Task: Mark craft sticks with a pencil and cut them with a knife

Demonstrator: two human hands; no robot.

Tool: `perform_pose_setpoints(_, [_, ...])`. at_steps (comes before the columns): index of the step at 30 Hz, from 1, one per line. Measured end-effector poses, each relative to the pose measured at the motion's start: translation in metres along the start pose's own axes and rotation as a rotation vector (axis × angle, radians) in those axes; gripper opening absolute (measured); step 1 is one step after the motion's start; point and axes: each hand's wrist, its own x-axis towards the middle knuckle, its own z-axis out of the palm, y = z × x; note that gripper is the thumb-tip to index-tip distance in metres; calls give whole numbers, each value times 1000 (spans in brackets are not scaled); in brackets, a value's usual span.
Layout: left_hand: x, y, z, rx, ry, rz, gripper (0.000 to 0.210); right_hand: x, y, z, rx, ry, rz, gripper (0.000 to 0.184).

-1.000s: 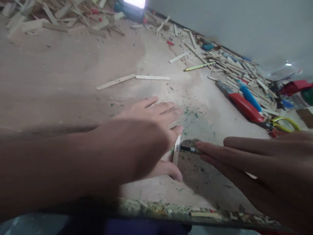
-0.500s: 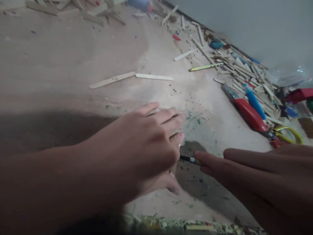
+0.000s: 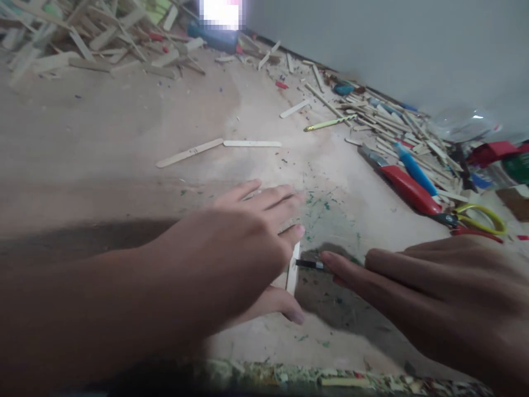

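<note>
My left hand (image 3: 256, 231) lies spread on the table, fingers stretched out, its palm over a wooden craft stick (image 3: 292, 271). Only a short length of that stick shows, between thumb and fingers. To the right, my right hand (image 3: 397, 281) is closed around a slim craft knife with a dark blade (image 3: 309, 264), its index finger stretched along the tool. The blade's tip touches the stick's right edge. Most of the knife's handle is hidden by the hand. Beyond my left hand, a marked craft stick (image 3: 190, 153) and a plain craft stick (image 3: 252, 144) lie end to end.
Piled wooden sticks (image 3: 397, 121) line the wall at right, and wood scraps (image 3: 103, 41) heap at far left. A red-handled cutter (image 3: 409, 187), blue tube (image 3: 415, 168), yellow-handled tool (image 3: 481, 218) and yellow patterned pencil-like stick (image 3: 330, 122) lie to the right. Debris lines the table's near edge.
The view has shifted, showing more of the far table. More of the stick under my left hand shows, and the knife tip has moved slightly left onto its edge.
</note>
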Motion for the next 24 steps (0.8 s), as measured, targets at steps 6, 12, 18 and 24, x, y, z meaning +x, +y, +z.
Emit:
perform_pose_setpoints(6, [-1, 0, 3, 7, -3, -18, 84, -7, -7, 5, -61, 78, -20, 45])
perform_pose_setpoints(12, [-6, -2, 15, 5, 105, -9, 85, 6, -4, -6, -25, 34, 14, 34])
perform_pose_setpoints(18, [-8, -2, 16, -6, 130, -16, 86, 14, -6, -9, 70, 36, 98, 26])
perform_pose_setpoints(24, [-6, -2, 9, -52, 48, -17, 85, 19, -6, -14, 39, -21, 92, 33])
